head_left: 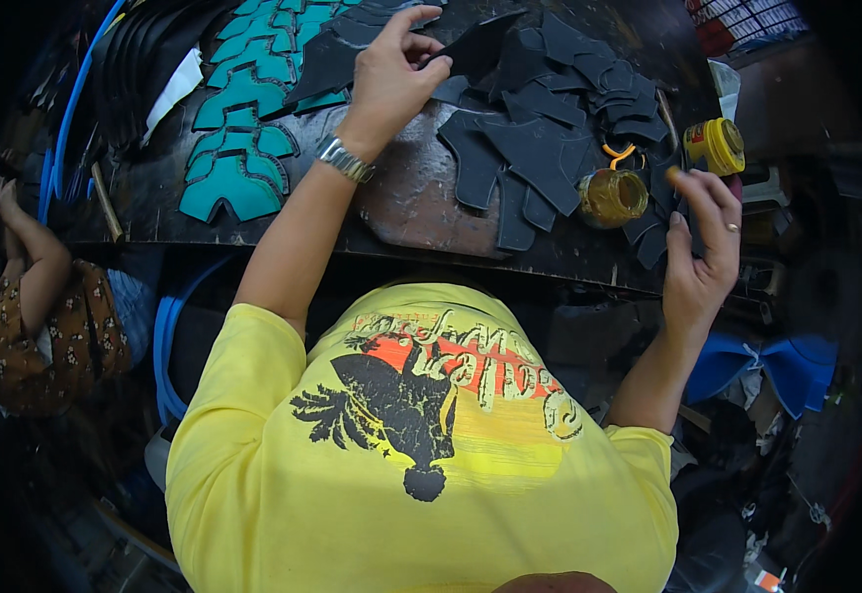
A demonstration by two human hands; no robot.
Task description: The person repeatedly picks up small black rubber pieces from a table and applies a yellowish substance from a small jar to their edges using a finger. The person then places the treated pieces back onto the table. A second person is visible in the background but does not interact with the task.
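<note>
The left hand reaches far across the dark worktop, its fingers pinched together on the edge of a black cut piece lifted just above the heap; a metal watch sits on that wrist. The right hand is raised at the right edge of the worktop, fingers closed round a small brush whose tip shows just above the thumb — close beside an open glass jar of amber glue; a yellow-lidded jar lies on its side just behind it. Between the hands spreads a pile of black cut pieces, overlapping; to the left, rows of teal pieces with dark borders lie in a column, well apart from the glue. The person wears a yellow printed shirt; at the far left another person's arm in a brown patterned sleeve shows below the worktop edge; blue material lies at the lower right.
</note>
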